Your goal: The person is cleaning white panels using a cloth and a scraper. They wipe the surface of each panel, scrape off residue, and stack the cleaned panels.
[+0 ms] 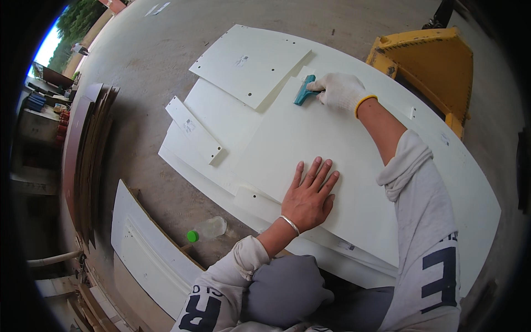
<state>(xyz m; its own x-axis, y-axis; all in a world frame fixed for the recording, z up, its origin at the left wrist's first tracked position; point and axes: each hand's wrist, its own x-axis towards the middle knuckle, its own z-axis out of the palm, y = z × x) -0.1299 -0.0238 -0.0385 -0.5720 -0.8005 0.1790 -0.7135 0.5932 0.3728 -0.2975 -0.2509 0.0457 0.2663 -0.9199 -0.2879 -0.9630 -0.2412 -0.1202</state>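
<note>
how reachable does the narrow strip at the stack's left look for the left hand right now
Probably yes: the left hand lies spread, holding nothing, on a large white panel, and nothing visible blocks its way to the narrow strip.

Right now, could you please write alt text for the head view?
A gloved right hand holds a teal tool over a large white panel; the bare left hand rests on it, fingers spread. Other white panels lie to its left.

Your bare left hand: fingers spread, palm down on white panel. Your gloved right hand: gripping teal scraper at panel's far end. Narrow white strip, green-capped bottle left of panel; yellow metal piece right of panel.
</note>
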